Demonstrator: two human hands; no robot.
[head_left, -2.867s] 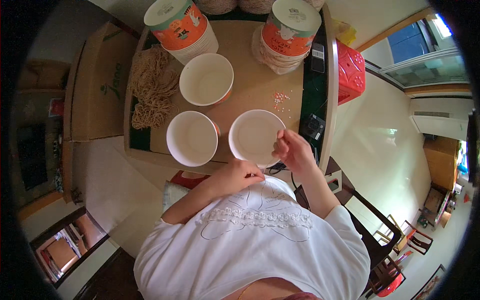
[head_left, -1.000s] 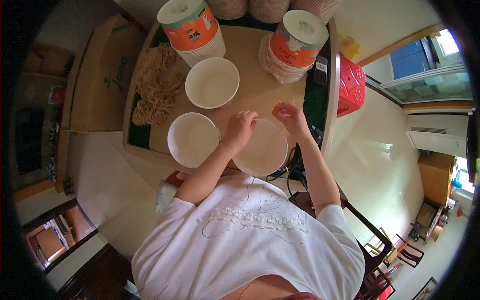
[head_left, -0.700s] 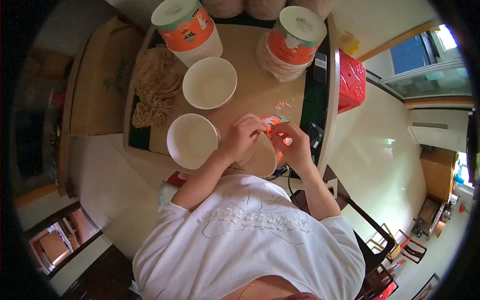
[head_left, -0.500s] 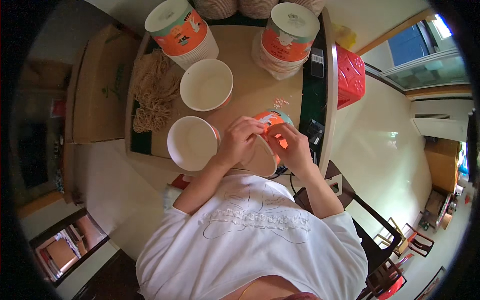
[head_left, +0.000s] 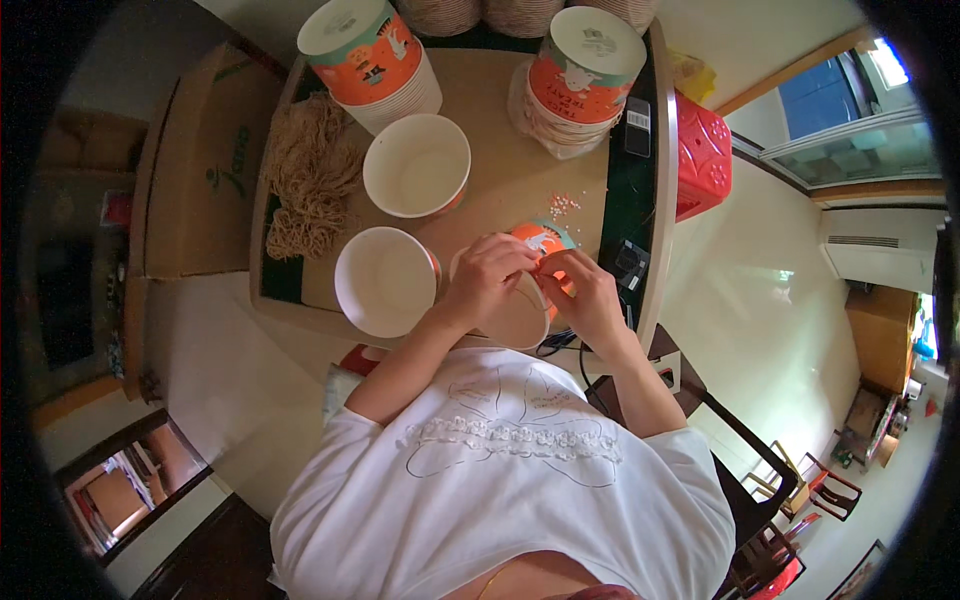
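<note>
A paper bucket (head_left: 515, 322) with an orange and teal printed outside lies tilted at the table's near edge, its open mouth toward me. My left hand (head_left: 488, 278) is closed with its fingertips pinched at the bucket's upper rim. Right beside it, my right hand (head_left: 587, 298) pinches at the same spot, thumb and forefinger together; whatever small thing is between those fingers I cannot make out. To the left stand two more paper buckets, a nearer one (head_left: 380, 283) and a farther one (head_left: 415, 168), both with white insides facing up.
A heap of tan string (head_left: 308, 180) lies at the table's left. Upside-down bucket stacks rise at the back left (head_left: 372, 65) and back right (head_left: 580, 85). Small pink and white bits (head_left: 563, 204), a black device (head_left: 630, 262) and a red stool (head_left: 703, 155) are at the right.
Both hands stay at the bucket's rim, with only a slight shift of the fingers. The whole view has moved a little; the other buckets stand as before.
</note>
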